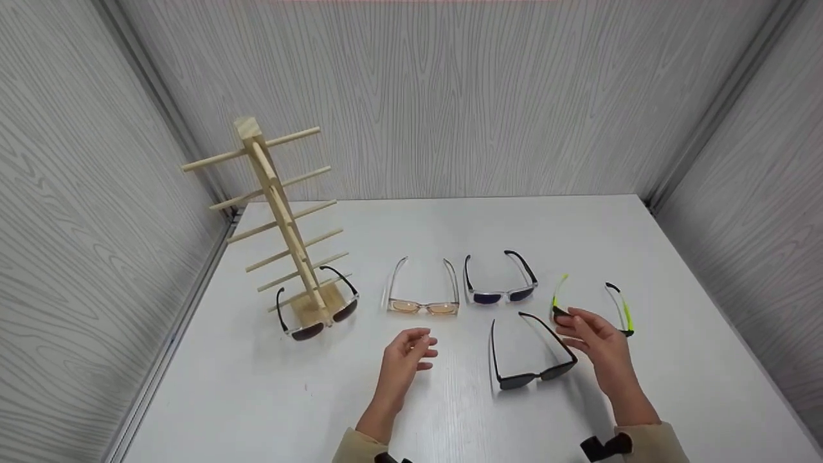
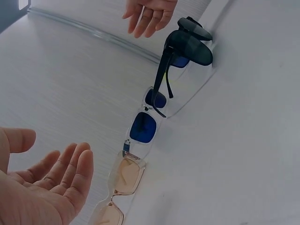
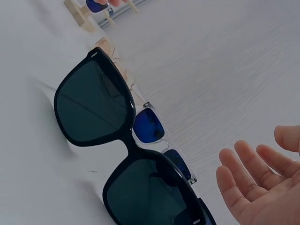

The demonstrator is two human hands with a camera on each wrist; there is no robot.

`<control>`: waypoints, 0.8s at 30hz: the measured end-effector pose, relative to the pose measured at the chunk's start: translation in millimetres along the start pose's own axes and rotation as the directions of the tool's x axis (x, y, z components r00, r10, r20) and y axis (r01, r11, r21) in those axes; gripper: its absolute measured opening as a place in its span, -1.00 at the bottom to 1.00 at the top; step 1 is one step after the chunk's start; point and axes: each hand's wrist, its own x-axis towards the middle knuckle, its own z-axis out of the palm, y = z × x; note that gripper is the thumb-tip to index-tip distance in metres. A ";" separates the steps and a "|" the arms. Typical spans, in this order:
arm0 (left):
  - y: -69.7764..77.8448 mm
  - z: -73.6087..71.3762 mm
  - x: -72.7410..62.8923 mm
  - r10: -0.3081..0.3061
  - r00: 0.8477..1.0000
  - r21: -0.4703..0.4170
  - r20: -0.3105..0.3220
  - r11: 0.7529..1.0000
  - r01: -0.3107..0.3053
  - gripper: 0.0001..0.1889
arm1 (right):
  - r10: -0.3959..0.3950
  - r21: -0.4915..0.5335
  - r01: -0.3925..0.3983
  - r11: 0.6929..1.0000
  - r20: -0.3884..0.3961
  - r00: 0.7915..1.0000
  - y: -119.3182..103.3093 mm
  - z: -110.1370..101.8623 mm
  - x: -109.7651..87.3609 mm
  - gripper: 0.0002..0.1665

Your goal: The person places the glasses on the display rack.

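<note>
Five pairs of glasses and one wooden stand (image 1: 278, 204) show. One dark-lensed pair (image 1: 307, 332) sits at the stand's foot, left of the frame; four lie on the table (image 1: 225, 399): a peach-lensed pair (image 1: 405, 307) and a blue-lensed pair (image 1: 487, 298) near centre, a black pair (image 1: 517, 382) lower, a yellow-green pair (image 1: 626, 315) at right. The right grip (image 1: 601, 344), fingers loosely parted, hangs just beside the yellow-green pair; the left grip (image 1: 404, 360), fingers relaxed, hovers below the peach-lensed pair.

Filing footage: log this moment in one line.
left hand: empty; right hand: empty, near yellow-templed sunglasses; black sunglasses: on table; wooden eyewear stand: one pair at lower end
</note>
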 end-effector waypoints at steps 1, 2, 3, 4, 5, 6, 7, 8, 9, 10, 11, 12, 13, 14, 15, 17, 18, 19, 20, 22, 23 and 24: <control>-0.3 2.3 0.9 -0.004 1.000 0.002 0.003 1.000 0.004 -0.62 | 0.002 0.001 -0.002 1.000 -0.018 1.000 0.7 -2.3 -1.0 -0.49; -0.7 4.7 1.2 -0.005 1.000 0.004 0.007 1.000 0.005 -0.62 | 0.005 -0.001 -0.005 1.000 -0.032 0.999 1.4 -4.6 -2.0 -0.51; -1.5 7.1 1.8 -0.010 1.000 0.003 0.010 1.000 0.010 -0.62 | 0.008 -0.006 -0.008 1.000 -0.043 0.999 1.9 -6.6 -3.1 -0.53; -2.6 9.6 2.3 -0.013 1.000 0.006 0.011 1.000 0.013 -0.63 | 0.014 -0.009 -0.015 1.000 -0.055 0.998 2.5 -8.6 -4.0 -0.55; -3.8 12.1 2.6 -0.016 1.000 0.006 0.014 1.000 0.016 -0.63 | 0.018 -0.014 -0.019 1.000 -0.064 0.998 3.2 -10.6 -5.1 -0.53; -5.2 14.4 3.1 -0.021 1.000 0.006 0.018 1.000 0.021 -0.64 | 0.022 -0.017 -0.023 1.000 -0.071 0.997 3.9 -12.5 -6.2 -0.51; -6.5 17.1 3.6 -0.026 0.999 0.004 0.021 1.000 0.026 -0.65 | 0.029 -0.018 -0.030 0.999 -0.080 0.996 4.6 -14.5 -7.3 -0.49; -7.3 19.8 4.0 -0.031 0.999 0.005 0.023 1.000 0.031 -0.65 | 0.033 -0.017 -0.034 0.999 -0.091 0.995 5.2 -16.2 -8.5 -0.46; -8.2 22.6 5.0 -0.046 0.999 0.007 0.024 0.999 0.046 -0.66 | 0.038 -0.013 -0.039 0.999 -0.104 0.994 5.9 -17.9 -9.6 -0.44; -8.0 25.8 5.6 -0.060 0.998 0.011 0.026 0.998 0.060 -0.68 | 0.042 -0.013 -0.043 0.999 -0.115 0.992 6.7 -19.8 -10.9 -0.43; -8.8 28.7 5.9 -0.071 0.997 0.008 0.032 0.997 0.071 -0.68 | 0.044 -0.009 -0.046 0.999 -0.126 0.991 7.4 -21.5 -12.0 -0.43; -9.9 31.7 6.5 -0.083 0.996 0.007 0.038 0.997 0.083 -0.67 | 0.053 -0.007 -0.054 0.999 -0.137 0.989 8.1 -23.0 -13.0 -0.45; -11.2 35.4 6.9 -0.094 0.995 0.010 0.039 0.996 0.094 -0.66 | 0.062 -0.009 -0.064 0.998 -0.151 0.987 9.2 -24.4 -13.7 -0.45; -12.6 38.8 7.0 -0.105 0.994 0.011 0.041 0.994 0.104 -0.65 | 0.072 -0.015 -0.075 0.997 -0.161 0.984 10.3 -25.6 -14.4 -0.47; -14.5 42.1 7.0 -0.113 0.992 0.007 0.048 0.994 0.113 -0.65 | 0.084 -0.026 -0.090 0.996 -0.171 0.982 11.5 -26.5 -15.2 -0.47; -18.5 47.6 6.1 -0.118 0.991 -0.016 0.061 0.993 0.119 -0.62 | 0.108 -0.051 -0.120 0.992 -0.187 0.976 14.4 -27.9 -16.4 -0.46; -20.1 50.3 5.9 -0.126 0.990 -0.025 0.066 0.991 0.128 -0.61 | 0.120 -0.066 -0.135 0.989 -0.193 0.974 15.9 -28.4 -17.2 -0.44; -21.6 52.9 5.7 -0.131 0.989 -0.033 0.068 0.990 0.134 -0.61 | 0.129 -0.079 -0.147 0.986 -0.199 0.971 17.5 -28.9 -17.9 -0.43; -22.4 54.7 5.4 -0.138 0.988 -0.044 0.073 0.989 0.142 -0.62 | 0.136 -0.090 -0.157 0.983 -0.203 0.970 18.9 -29.3 -18.7 -0.42; -24.2 58.1 5.5 -0.144 0.987 -0.057 0.076 0.987 0.149 -0.62 | 0.148 -0.109 -0.173 0.979 -0.208 0.967 21.6 -30.1 -19.9 -0.40; -25.1 59.8 5.5 -0.146 0.986 -0.053 0.076 0.987 0.151 -0.63 | 0.153 -0.117 -0.180 0.977 -0.212 0.965 22.8 -30.6 -20.5 -0.40; -26.0 61.3 5.6 -0.146 0.986 -0.046 0.078 0.988 0.150 -0.63 | 0.159 -0.126 -0.189 0.974 -0.216 0.963 24.0 -31.1 -21.0 -0.40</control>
